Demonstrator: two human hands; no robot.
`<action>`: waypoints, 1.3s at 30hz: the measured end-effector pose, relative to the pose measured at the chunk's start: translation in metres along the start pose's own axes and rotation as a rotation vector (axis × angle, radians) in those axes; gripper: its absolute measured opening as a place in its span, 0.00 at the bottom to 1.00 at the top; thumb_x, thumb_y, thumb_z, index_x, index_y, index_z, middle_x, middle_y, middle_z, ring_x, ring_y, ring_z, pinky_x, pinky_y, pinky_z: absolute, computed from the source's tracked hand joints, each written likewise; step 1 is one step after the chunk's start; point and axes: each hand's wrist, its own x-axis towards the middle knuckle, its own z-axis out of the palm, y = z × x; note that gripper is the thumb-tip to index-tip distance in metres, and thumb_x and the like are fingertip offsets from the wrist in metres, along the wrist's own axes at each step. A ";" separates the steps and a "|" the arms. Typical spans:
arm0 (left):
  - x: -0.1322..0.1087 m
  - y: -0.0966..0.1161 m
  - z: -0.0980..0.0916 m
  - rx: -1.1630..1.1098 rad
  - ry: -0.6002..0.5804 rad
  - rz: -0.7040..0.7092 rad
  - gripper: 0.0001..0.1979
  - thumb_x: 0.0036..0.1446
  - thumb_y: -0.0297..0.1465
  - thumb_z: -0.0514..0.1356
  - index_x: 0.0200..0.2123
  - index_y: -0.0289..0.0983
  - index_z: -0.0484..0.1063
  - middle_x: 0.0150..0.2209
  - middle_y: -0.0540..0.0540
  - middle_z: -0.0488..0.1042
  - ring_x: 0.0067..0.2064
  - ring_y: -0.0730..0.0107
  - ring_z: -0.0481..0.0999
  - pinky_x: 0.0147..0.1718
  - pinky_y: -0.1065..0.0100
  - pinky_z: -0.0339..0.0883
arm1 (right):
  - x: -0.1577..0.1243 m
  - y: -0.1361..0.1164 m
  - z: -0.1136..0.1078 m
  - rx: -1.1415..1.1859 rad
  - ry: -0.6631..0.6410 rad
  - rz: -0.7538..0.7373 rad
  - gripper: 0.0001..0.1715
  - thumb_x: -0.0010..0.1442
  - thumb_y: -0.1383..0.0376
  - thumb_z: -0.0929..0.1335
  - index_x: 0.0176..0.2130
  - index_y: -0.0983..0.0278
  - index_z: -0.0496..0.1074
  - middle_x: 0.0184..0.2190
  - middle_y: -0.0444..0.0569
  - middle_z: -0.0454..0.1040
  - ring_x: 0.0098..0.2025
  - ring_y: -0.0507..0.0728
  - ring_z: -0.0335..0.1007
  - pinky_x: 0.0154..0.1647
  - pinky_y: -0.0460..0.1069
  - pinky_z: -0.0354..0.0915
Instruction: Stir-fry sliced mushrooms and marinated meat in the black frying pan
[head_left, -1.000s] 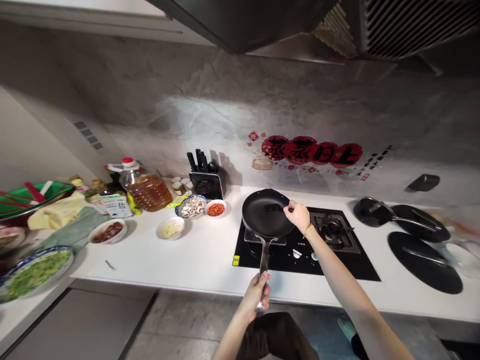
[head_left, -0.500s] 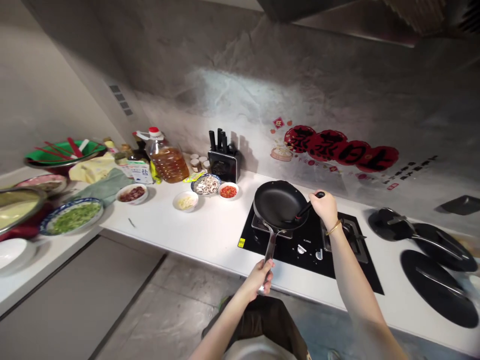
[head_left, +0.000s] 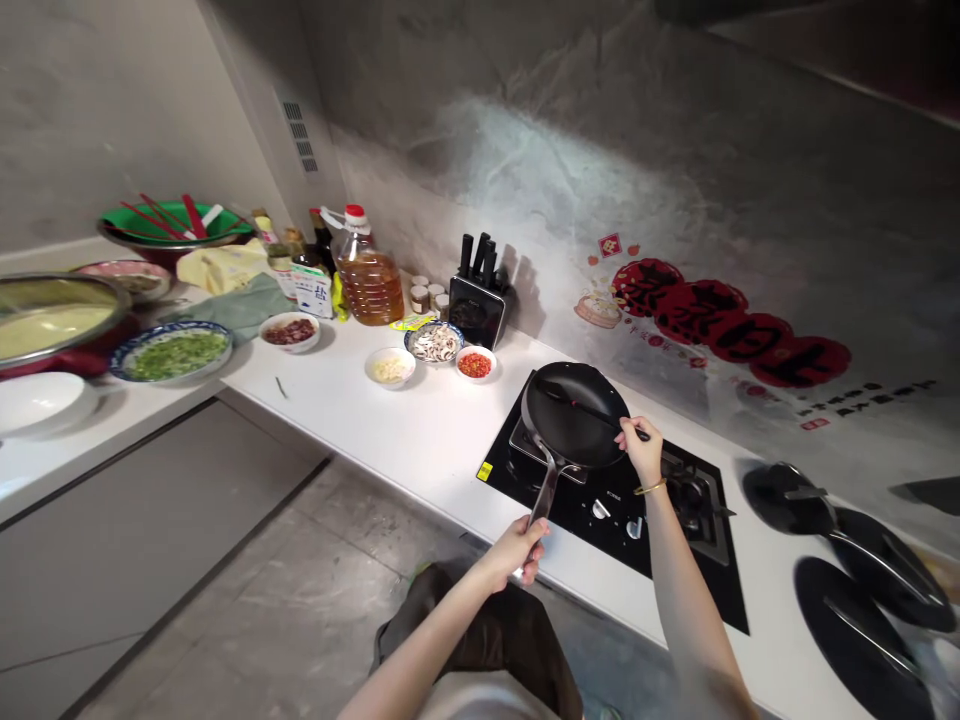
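A black frying pan (head_left: pixel 574 437) with a steel handle (head_left: pixel 547 490) sits on the left burner of the cooktop (head_left: pixel 577 510). My left hand (head_left: pixel 516 552) is closed around the end of that handle, in front of the counter edge. In my right hand (head_left: pixel 642 450) is the handle of a black spatula (head_left: pixel 598 413) with a small red mark. It reaches across the pan to the far left inside, where its dark head is hard to make out against the black surface. No food shows in the pan.
Left of the cooktop are bowls of red chopped peppers (head_left: pixel 475 366), sliced mushrooms (head_left: pixel 435 343) and pale chopped pieces (head_left: pixel 390 370). Behind them stand a knife block (head_left: pixel 478 310) and an oil jug (head_left: pixel 370 283). Another pan (head_left: pixel 780 505) and dark lids (head_left: pixel 847 630) lie at the right.
My right hand has swung the spatula's head from the pan's near right to its far left. My left hand stays on the pan handle. The view has turned.
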 end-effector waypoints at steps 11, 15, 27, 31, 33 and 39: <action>0.003 -0.003 -0.002 -0.003 -0.002 -0.008 0.27 0.48 0.56 0.56 0.37 0.39 0.59 0.18 0.60 0.59 0.12 0.82 0.55 0.12 0.74 0.48 | 0.016 -0.068 -0.075 -0.491 0.033 0.013 0.11 0.45 0.60 0.66 0.18 0.63 0.68 0.12 0.43 0.64 0.20 0.53 0.60 0.25 0.47 0.55; 0.002 -0.002 -0.002 0.010 -0.002 -0.006 0.28 0.46 0.57 0.56 0.37 0.39 0.59 0.18 0.60 0.59 0.12 0.82 0.55 0.12 0.74 0.49 | 0.025 -0.042 -0.043 -0.389 0.082 -0.024 0.13 0.49 0.57 0.65 0.20 0.62 0.66 0.15 0.43 0.66 0.22 0.54 0.63 0.26 0.47 0.56; -0.001 0.000 0.000 0.002 0.015 -0.026 0.29 0.43 0.57 0.58 0.36 0.39 0.59 0.18 0.60 0.59 0.12 0.82 0.54 0.12 0.75 0.48 | 0.000 -0.049 -0.011 -0.109 -0.062 -0.114 0.14 0.49 0.59 0.63 0.18 0.61 0.58 0.15 0.40 0.59 0.21 0.50 0.57 0.25 0.45 0.54; -0.003 0.002 0.001 0.024 0.026 -0.019 0.29 0.44 0.58 0.57 0.36 0.39 0.59 0.18 0.60 0.59 0.12 0.82 0.54 0.12 0.75 0.49 | 0.016 -0.069 -0.046 -0.446 -0.058 -0.037 0.14 0.46 0.58 0.66 0.17 0.62 0.63 0.14 0.42 0.62 0.20 0.51 0.56 0.23 0.47 0.50; -0.003 0.002 0.001 0.035 0.036 -0.014 0.29 0.45 0.58 0.57 0.37 0.39 0.59 0.18 0.60 0.59 0.13 0.82 0.54 0.12 0.75 0.49 | 0.024 -0.065 -0.045 -0.531 0.016 -0.036 0.12 0.46 0.58 0.66 0.18 0.61 0.65 0.16 0.43 0.65 0.21 0.52 0.59 0.24 0.47 0.51; -0.002 0.002 0.002 0.047 0.035 -0.020 0.29 0.45 0.57 0.57 0.37 0.39 0.59 0.18 0.60 0.59 0.12 0.82 0.54 0.12 0.74 0.48 | 0.025 -0.008 -0.002 0.027 0.069 0.092 0.13 0.48 0.56 0.64 0.21 0.61 0.61 0.14 0.42 0.67 0.16 0.51 0.61 0.22 0.46 0.58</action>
